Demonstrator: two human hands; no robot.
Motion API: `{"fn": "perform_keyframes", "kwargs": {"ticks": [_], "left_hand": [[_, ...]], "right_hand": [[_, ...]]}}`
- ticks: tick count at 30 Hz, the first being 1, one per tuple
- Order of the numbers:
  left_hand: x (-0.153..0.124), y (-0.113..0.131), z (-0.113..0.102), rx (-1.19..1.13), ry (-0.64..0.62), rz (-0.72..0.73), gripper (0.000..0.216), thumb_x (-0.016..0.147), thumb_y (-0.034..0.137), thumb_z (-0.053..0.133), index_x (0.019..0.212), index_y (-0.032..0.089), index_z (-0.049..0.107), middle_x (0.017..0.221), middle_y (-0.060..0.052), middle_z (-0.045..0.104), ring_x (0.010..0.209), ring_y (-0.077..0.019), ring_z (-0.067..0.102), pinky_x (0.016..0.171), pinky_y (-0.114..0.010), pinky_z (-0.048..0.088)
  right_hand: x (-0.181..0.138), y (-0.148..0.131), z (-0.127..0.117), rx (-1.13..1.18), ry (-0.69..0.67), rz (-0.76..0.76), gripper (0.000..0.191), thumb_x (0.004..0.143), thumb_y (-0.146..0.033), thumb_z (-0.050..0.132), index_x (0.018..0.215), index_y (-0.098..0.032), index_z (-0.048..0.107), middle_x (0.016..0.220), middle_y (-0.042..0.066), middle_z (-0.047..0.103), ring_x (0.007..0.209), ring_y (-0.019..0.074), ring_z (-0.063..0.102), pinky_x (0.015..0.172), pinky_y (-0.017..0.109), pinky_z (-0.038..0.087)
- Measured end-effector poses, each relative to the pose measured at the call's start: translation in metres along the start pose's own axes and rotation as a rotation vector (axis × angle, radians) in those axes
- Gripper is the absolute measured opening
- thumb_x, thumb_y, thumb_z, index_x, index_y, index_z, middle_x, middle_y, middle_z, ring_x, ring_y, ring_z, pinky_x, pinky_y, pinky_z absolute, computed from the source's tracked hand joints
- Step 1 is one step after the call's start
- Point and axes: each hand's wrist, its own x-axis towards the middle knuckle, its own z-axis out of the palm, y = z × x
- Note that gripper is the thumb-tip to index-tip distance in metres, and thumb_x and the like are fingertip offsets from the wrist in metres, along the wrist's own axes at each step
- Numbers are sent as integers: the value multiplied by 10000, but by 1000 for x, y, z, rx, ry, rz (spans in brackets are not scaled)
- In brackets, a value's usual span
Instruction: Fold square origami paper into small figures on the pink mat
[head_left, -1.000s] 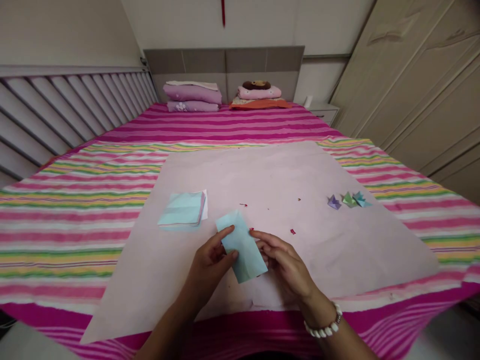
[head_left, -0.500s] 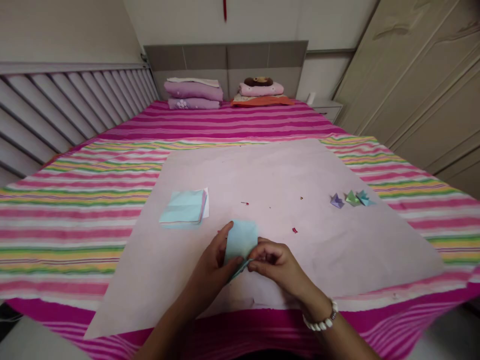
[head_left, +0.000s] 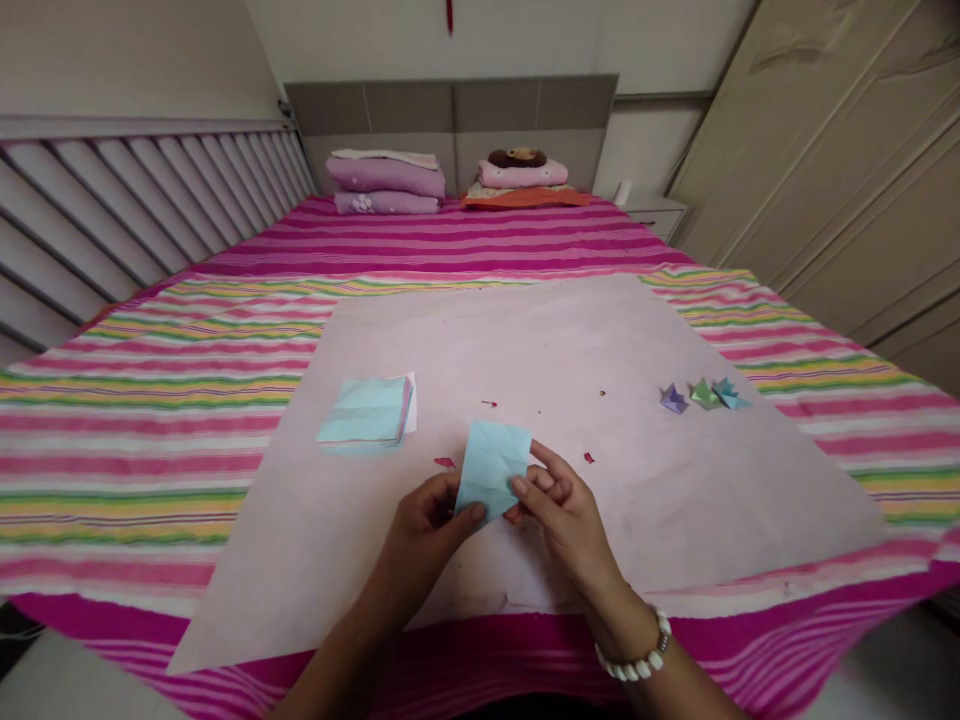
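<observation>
We pinch the blue paper [head_left: 491,468] from either side, left hand [head_left: 427,525] closed on its near corner, right hand [head_left: 562,510] clamped on its right edge, its length pointing away over the pink sheet [head_left: 675,500].

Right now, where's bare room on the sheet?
Bare: far half of pale pink paper sheet, between light blue paper stack and three small folded paper shapes. Crowded: near centre, left hand and right hand on folded blue paper.

A bed [head_left: 150,420] in a striped cover carries a wide pale pink sheet [head_left: 525,340]. On the sheet lie a stack of paper squares [head_left: 365,412], three small folded figures [head_left: 703,395] and red scraps [head_left: 444,462]. Folded blankets [head_left: 384,180] and pillows [head_left: 521,182] sit at the headboard.
</observation>
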Motion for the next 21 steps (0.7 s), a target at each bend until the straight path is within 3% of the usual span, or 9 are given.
{"fn": "perform_keyframes", "kwargs": {"ticks": [4, 9, 11, 14, 18, 21], "left_hand": [[1, 0, 3, 34, -8, -39, 277, 761, 377, 679, 929, 157, 691, 835, -44, 696, 786, -190, 606, 718, -302, 463], [2, -3, 3, 95, 14, -21, 248, 797, 394, 636, 856, 162, 701, 753, -34, 669, 692, -162, 577, 630, -269, 446], [2, -3, 1, 160, 31, 83, 169, 783, 331, 657, 834, 178, 708, 766, -35, 671, 707, -166, 586, 642, -275, 459], [1, -2, -5, 319, 97, 369, 41, 742, 194, 677, 766, 204, 709, 780, -34, 676, 734, -175, 607, 648, -276, 470], [1, 0, -12, 596, 168, 751, 164, 731, 94, 668, 769, 246, 717, 764, -11, 702, 733, -163, 615, 688, -280, 471], [-1, -1, -13, 726, 267, 853, 184, 711, 96, 689, 779, 263, 728, 775, -9, 703, 713, -158, 608, 686, -279, 467]], "right_hand": [[-1, 1, -1, -97, -30, 66, 226, 767, -355, 708, 892, -168, 696, 626, -15, 616, 501, 106, 557, 519, 250, 459], [-4, 3, -2, -138, -81, 22, 138, 784, -311, 698, 882, -216, 721, 655, -13, 621, 539, 108, 558, 533, 243, 460], [-5, 1, -2, -154, -112, -100, 93, 786, -256, 692, 869, -242, 732, 749, 10, 647, 662, 137, 601, 608, 264, 489], [-10, -5, -4, -233, -156, -329, 119, 797, -186, 652, 799, -261, 744, 914, 48, 654, 872, 193, 617, 743, 324, 508], [-17, -13, -6, -376, -184, -498, 223, 813, -115, 591, 795, -275, 745, 990, 62, 643, 899, 203, 610, 763, 358, 509], [-20, -15, -6, -411, -194, -541, 275, 809, -72, 560, 811, -283, 737, 991, 55, 650, 883, 200, 612, 718, 351, 519]]}}
